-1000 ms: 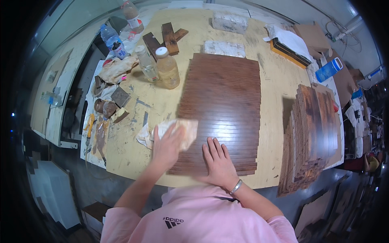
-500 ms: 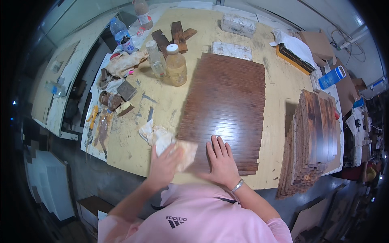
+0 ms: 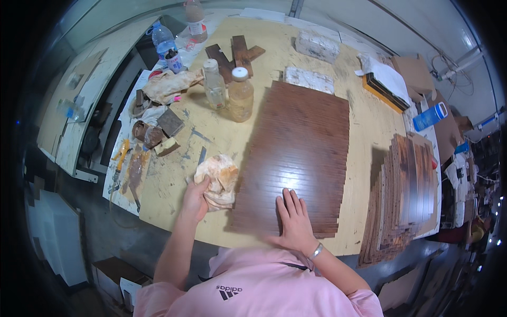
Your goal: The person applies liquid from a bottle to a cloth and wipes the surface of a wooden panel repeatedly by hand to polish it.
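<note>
Dark brown wooden strips [image 3: 301, 137] lie side by side on the table, making one wide glossy panel. Flat on its near part rests my right hand [image 3: 296, 222], fingers stretched out and a bracelet on the wrist. My left hand [image 3: 196, 201] pinches a crumpled, stained cloth [image 3: 217, 177] just left of the panel, over the bare tabletop. Beyond the cloth, left of the panel's far end, stand a white-capped bottle of yellowish liquid [image 3: 241, 98] and a clear bottle [image 3: 214, 87].
At the right edge rises a stack of brown strips [image 3: 404, 195]. White wrapped blocks [image 3: 309, 79] sit behind the panel. Rags [image 3: 171, 86], a brown tin [image 3: 147, 133] and a yellow-handled tool [image 3: 122, 150] crowd the left side. A blue bottle [image 3: 430, 117] lies at far right.
My left hand has drawn the cloth off the panel's near left corner, leftward and away from me. My right hand stays flat on the panel. The whole view has shifted slightly.
</note>
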Demonstrator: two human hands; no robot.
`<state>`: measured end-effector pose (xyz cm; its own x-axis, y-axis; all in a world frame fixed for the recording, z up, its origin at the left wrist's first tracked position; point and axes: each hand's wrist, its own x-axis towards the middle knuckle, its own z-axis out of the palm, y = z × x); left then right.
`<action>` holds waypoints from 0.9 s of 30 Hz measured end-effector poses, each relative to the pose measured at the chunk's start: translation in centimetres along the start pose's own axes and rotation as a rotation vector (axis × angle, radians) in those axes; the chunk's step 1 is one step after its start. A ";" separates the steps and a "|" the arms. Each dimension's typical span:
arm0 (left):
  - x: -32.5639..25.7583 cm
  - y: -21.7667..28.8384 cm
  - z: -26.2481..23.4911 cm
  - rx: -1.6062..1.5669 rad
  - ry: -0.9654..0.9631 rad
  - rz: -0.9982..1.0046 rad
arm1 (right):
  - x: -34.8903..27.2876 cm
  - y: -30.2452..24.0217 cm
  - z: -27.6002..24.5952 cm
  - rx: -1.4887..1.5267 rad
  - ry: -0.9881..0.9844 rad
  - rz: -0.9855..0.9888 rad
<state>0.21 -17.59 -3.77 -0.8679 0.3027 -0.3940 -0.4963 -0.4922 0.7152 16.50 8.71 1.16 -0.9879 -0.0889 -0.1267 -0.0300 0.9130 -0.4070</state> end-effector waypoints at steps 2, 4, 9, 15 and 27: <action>-0.2 0.1 -0.3 -0.141 0.015 -0.036 | 0.1 0.0 -0.5 0.094 0.033 -0.006; 0.1 0.2 -0.7 -0.204 -0.015 -0.044 | 1.8 0.9 -1.1 0.187 0.070 -0.035; 1.7 0.3 -2.1 -0.281 -0.063 -0.020 | 12.1 1.8 -3.8 0.395 0.151 -0.040; 4.5 0.0 -2.5 -0.431 -0.115 -0.060 | 30.3 3.5 -2.3 0.993 0.277 0.032; 7.2 1.7 -4.0 -0.460 0.016 0.083 | 33.3 -0.8 -4.1 0.112 0.338 -0.331</action>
<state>-6.96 -19.56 -7.69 -0.9035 0.2361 -0.3577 -0.3803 -0.8263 0.4154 -17.01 6.62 0.93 -0.9227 -0.2158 0.3194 -0.3525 0.8075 -0.4730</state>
